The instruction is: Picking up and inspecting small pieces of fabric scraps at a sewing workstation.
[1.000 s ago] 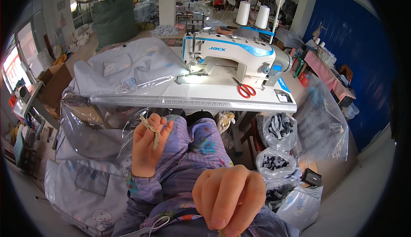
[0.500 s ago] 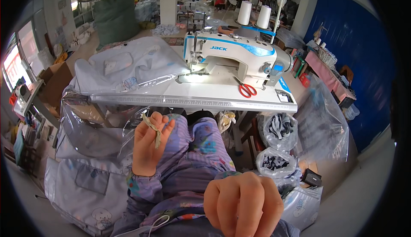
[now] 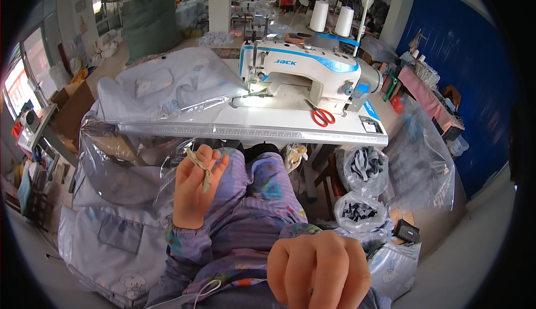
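My left hand (image 3: pixel 192 189) is raised above my lap, palm turned inward and fingers curled. A thin, crumpled, pale yellow-green cloth strip (image 3: pixel 202 170) runs between its fingers, one end sticking up past them. Close to the camera at the lower right, my right hand (image 3: pixel 321 270) has its fingers bent down and together; the fingertips are hidden, so what they hold, if anything, does not show. Beyond both hands stands a white and blue sewing machine (image 3: pixel 301 66), its lamp lit at the needle. Red-handled scissors (image 3: pixel 322 117) lie on its table (image 3: pixel 268 133).
Grey printed fabric under clear plastic (image 3: pixel 167 82) covers the table's left side. More grey printed pieces (image 3: pixel 111 253) lie at my left. Plastic bags of dark and light strips (image 3: pixel 363 166) stand at the right, near a small black box (image 3: pixel 406 232). Two white thread cones (image 3: pixel 319 17) rise behind the machine.
My right hand has shifted slightly downward, its fingers still bent. The left hand and the cloth strip have barely moved.
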The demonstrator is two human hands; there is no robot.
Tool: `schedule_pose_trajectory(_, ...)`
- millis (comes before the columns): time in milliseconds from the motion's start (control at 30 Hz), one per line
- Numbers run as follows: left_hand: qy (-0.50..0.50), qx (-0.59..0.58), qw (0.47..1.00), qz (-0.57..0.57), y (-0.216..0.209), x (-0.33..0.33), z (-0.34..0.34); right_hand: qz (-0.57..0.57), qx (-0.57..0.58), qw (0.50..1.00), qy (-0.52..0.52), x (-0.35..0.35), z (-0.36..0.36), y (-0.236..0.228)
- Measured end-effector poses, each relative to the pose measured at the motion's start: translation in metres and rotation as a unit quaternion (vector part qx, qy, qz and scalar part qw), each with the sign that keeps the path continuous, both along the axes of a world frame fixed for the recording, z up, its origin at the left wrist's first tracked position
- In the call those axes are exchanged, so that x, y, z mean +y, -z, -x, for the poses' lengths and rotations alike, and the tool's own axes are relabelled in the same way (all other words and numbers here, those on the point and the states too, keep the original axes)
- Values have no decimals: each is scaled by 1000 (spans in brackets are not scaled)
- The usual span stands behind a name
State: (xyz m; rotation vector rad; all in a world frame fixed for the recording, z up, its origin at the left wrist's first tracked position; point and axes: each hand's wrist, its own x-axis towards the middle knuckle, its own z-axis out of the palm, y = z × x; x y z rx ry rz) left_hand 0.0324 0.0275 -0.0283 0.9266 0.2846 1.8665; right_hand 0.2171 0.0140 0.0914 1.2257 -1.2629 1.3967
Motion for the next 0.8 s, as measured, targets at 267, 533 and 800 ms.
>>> schedule_pose_trajectory(267,10,-13,1000,-6,2,1,1,16,-8,1000,4,5,-1,3)
schedule_pose_trajectory(533,12,-10,1000,-10,3,1,1,37,-3,999,40,-2,-2,4)
schedule_pose_trajectory(800,1,-2,1000,0,0,-1,-1,28,-8,999,34,-3,-2,6)
